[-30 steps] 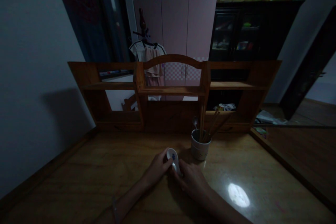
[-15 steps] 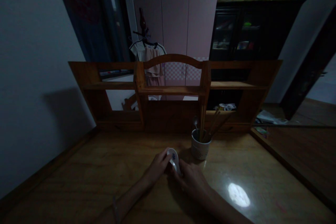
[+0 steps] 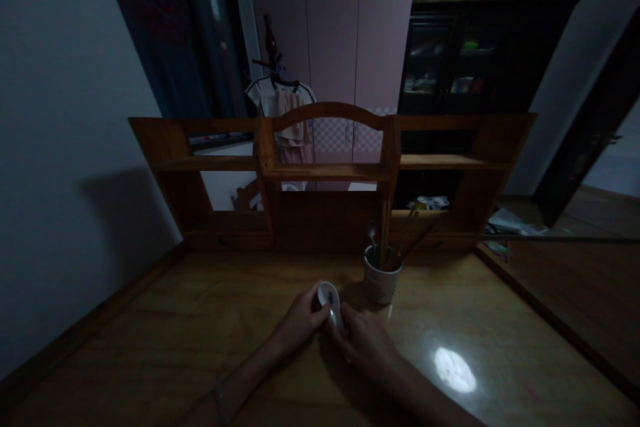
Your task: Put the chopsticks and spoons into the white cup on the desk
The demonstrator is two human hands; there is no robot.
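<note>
A white soup spoon (image 3: 329, 295) with a small blue mark in its bowl is held over the table in front of me, bowl pointing away. My right hand (image 3: 364, 337) is closed around its handle. The fingers of my left hand (image 3: 303, 317) grip the left side of the bowl, the thumb lying near its lower edge. Beyond my right hand stands a pale utensil cup (image 3: 382, 283) with chopsticks (image 3: 385, 240) and a metal spoon (image 3: 372, 232) upright in it.
The wooden tabletop (image 3: 210, 307) runs back to a wooden shelf unit (image 3: 327, 173). A bright light reflection (image 3: 455, 369) shows on the right of the table. A wall (image 3: 65, 147) borders the left side; a raised edge (image 3: 550, 320) bounds the right.
My left thumb has shifted down along the spoon's bowl, toward the handle. The right hand keeps its hold, and the cup stands where it was.
</note>
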